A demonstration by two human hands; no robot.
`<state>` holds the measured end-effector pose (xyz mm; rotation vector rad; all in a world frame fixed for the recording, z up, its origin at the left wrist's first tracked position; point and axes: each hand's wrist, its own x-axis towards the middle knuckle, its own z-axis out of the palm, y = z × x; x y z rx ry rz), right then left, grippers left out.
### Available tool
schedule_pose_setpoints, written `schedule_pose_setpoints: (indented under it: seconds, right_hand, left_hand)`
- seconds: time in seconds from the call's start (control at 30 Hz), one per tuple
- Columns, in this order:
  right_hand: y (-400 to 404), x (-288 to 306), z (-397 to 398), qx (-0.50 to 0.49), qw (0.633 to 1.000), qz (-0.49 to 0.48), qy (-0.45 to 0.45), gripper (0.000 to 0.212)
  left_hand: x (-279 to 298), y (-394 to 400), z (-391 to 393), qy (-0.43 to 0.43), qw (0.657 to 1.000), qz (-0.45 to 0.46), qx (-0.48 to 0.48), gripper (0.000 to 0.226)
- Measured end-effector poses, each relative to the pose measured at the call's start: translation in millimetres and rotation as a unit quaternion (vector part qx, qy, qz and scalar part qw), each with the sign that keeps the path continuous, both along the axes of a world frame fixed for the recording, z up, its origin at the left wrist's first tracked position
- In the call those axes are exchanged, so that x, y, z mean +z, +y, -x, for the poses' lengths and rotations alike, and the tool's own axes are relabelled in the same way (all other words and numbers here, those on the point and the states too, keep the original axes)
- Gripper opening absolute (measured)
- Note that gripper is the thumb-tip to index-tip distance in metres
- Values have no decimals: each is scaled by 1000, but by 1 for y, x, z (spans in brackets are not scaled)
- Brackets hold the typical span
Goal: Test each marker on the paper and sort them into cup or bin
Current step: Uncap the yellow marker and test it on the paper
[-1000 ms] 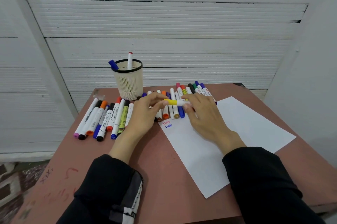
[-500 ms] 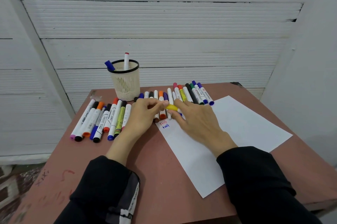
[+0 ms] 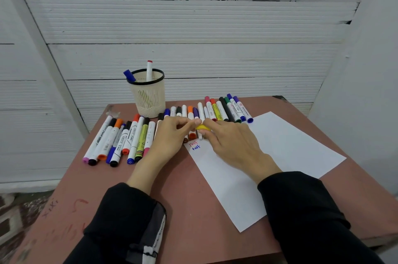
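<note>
Mostly hidden, yellow marker (image 3: 202, 127) between fingertips.

Your right hand (image 3: 233, 142) is covering nearly all of the yellow marker (image 3: 202, 127), so only a short yellow piece is showing beside your left hand (image 3: 172, 138). Your hands are hiding the near ends of the middle markers (image 3: 190, 113). The picture's bottom edge is cutting off the desk (image 3: 193, 210).
</note>
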<state>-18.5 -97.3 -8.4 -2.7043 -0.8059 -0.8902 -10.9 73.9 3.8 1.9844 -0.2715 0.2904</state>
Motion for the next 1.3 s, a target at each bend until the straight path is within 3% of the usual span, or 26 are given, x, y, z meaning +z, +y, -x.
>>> schedule_pose_setpoints:
  seconds: [0.17,0.3,0.37,0.43,0.47,0.57,0.63,0.7,0.87,1.1,1.3]
  right_hand:
    - [-1,2,1,-6,1000,-18,-10,32]
    - [-4,12,2,-41,996,-56,58,41]
    - [-13,16,0,-65,993,-61,83,40]
    - [-21,19,-3,-47,977,-148,146,32]
    - [-22,21,-4,-12,951,-243,191,26]
    - [-19,31,-2,91,827,-493,257,15]
    - [-17,37,0,119,769,-568,269,11]
    - [-16,39,-1,112,749,-599,260,16]
    - [-25,40,0,53,780,-604,157,28]
    - [-116,67,30,-122,899,-420,20,33]
    - [-226,80,81,-297,915,-273,-24,25]
  left_hand:
    - [-1,-1,0,-12,1000,5,-17,29]
    - [0,0,0,-22,999,-50,1,25]
    - [0,3,0,-28,998,-35,40,27]
    - [1,8,-2,-38,995,-12,86,33]
    - [2,9,-2,-41,994,-11,101,35]
    - [1,9,-3,-45,992,-19,113,40]
    - [1,6,-1,-54,993,-33,104,42]
    - [2,4,1,-60,992,-60,96,42]
    - [1,-11,5,-104,982,-116,109,28]
    - [21,-117,9,-123,978,-171,8,19]
    - [27,-244,34,-99,974,-177,-103,19]
